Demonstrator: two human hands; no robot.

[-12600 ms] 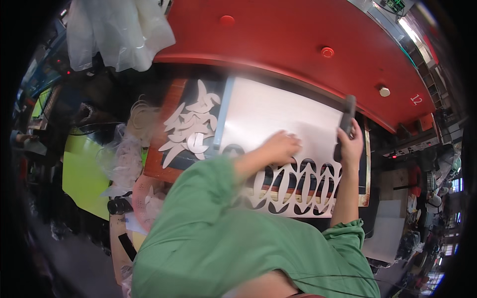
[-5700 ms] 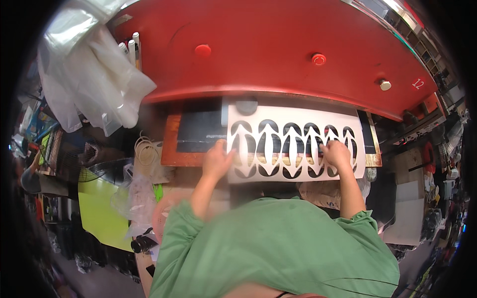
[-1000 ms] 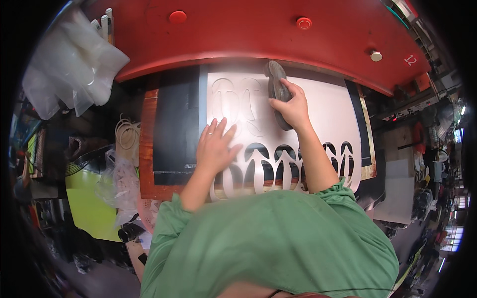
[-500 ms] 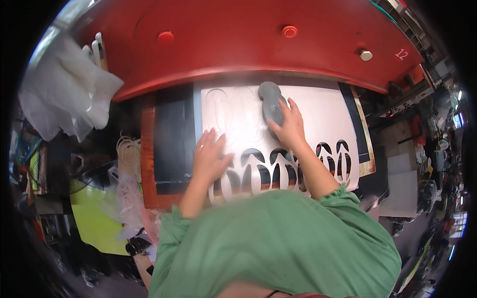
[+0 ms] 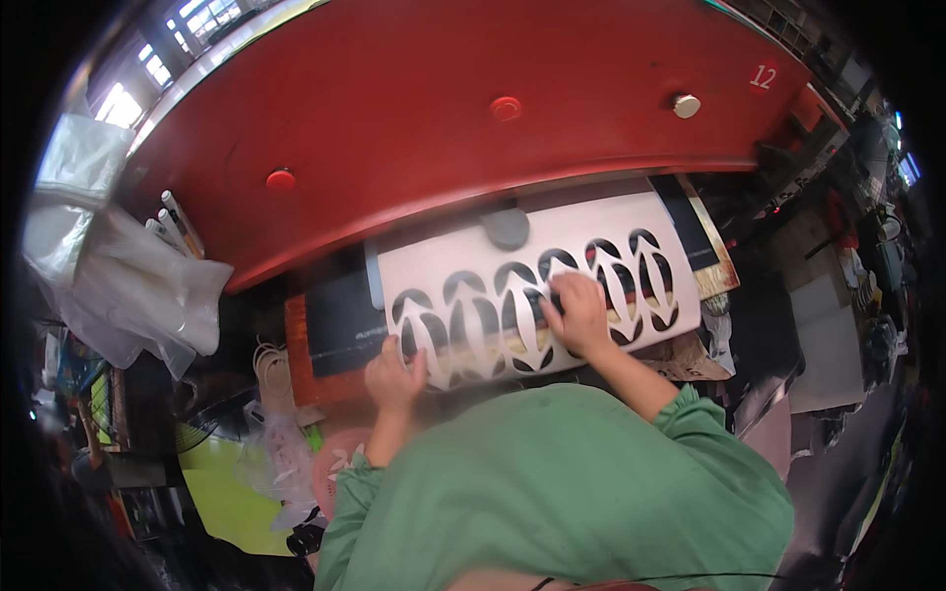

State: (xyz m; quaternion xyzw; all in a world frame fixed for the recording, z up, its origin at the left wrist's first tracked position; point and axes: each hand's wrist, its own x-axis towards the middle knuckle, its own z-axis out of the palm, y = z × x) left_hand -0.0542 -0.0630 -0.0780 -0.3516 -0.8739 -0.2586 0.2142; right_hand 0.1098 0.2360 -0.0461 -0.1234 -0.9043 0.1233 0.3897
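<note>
A pale sheet (image 5: 443,258) lies on a dark board (image 5: 345,340), with a row of several sole-shaped cutouts along its near side. My left hand (image 5: 396,379) is at the sheet's near left corner, its index finger stretched and thumb apart. Over the cutouts right of centre rests my right hand (image 5: 581,313), its fingers bent and the thumb apart from them. Beyond the hands, a grey sole-shaped block (image 5: 506,229) lies on the sheet near the red machine head. Only its rounded near end shows; the rest is hidden.
A wide red machine head (image 5: 394,128) with round red buttons (image 5: 281,179) spans the far side. Clear plastic bags (image 5: 168,286) hang at the left beside white pens (image 5: 177,225). A yellow-green sheet (image 5: 232,497) lies lower left.
My right hand has left the grey block and come nearer, onto the cutouts. My left hand has drawn back to the near left corner. The red head now covers the sheet's far part.
</note>
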